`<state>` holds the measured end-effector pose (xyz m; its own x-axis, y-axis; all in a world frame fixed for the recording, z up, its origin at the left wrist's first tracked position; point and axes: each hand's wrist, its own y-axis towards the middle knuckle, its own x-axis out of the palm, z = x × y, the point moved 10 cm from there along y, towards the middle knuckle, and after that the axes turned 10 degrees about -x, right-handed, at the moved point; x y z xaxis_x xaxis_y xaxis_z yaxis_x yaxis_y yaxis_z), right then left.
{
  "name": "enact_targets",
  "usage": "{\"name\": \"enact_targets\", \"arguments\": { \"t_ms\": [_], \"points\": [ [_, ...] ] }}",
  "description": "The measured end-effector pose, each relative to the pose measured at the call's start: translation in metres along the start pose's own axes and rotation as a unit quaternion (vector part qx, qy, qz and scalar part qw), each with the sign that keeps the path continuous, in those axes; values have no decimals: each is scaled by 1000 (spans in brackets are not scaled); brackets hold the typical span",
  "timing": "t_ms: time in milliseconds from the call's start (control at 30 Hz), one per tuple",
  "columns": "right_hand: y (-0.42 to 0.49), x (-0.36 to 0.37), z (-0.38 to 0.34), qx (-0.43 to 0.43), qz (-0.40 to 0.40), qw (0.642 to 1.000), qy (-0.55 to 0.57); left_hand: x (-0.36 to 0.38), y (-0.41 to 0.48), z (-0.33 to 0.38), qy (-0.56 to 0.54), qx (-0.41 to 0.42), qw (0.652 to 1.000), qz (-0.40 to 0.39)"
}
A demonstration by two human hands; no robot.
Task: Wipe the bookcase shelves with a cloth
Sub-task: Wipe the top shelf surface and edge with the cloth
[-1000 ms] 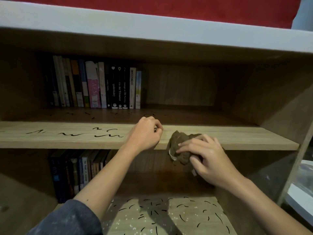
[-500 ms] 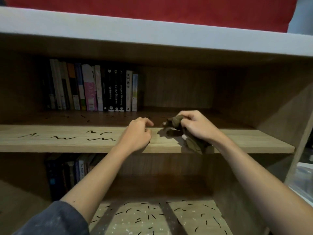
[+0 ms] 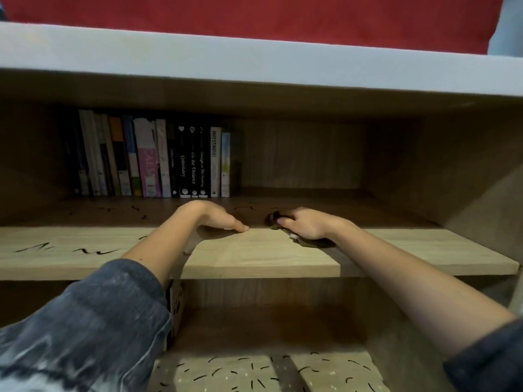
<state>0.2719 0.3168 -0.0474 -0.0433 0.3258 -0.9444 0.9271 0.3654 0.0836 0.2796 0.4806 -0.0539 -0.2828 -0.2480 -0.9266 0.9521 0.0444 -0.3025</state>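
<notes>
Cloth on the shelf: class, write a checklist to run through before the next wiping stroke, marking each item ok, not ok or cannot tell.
1. ok: right hand grips cloth, on the shelf.
2. ok: left hand apart from cloth.
3. not ok: shelf free of black marks; several show at left.
4. ok: books upright, behind the hands.
5. cannot tell: cloth's underside clean.

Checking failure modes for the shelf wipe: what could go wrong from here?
1. The cloth is bunched under the right hand, so it may wipe only a narrow strip.
2. The left hand rests on the shelf between cloth and the black marks, likely blocking the sweep.
3. A deep leftward stroke could nudge the books.
</notes>
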Motion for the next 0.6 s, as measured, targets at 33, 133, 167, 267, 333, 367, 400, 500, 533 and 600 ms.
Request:
{"name": "enact_targets", "arguments": {
  "t_ms": [33,133,167,267,333,367,400,500,533,600],
  "points": [
    [7,-1,6,18,-9,1000,-9,2,4,-2,13,-3,1000,-20],
    [30,-6,18,50,-12,998,-27,3,15,-5,33,-5,999,-37],
    [38,-9,22,58,-1,998,-24,3,18,-5,33,-6,999,-36],
    [64,-15,26,56,20,998,-5,3,30,-5,29,-6,999,-45],
    [80,-14,22,32,27,999,17,4,34,-5,27,-4,998,-56],
    [86,-13,16,13,32,999,20,3,37,-6,24,-3,998,-57],
    [85,-14,12,-5,40,999,24,4,37,-4,27,1,998,-62],
    [76,-16,9,-45,21,999,6,6,39,-4,21,4,997,-74],
    [73,-19,15,-47,14,999,-1,5,41,-5,20,5,997,-71],
    [74,-28,31,-22,17,1000,-7,3,44,-6,14,5,998,-69]
  ]
}}
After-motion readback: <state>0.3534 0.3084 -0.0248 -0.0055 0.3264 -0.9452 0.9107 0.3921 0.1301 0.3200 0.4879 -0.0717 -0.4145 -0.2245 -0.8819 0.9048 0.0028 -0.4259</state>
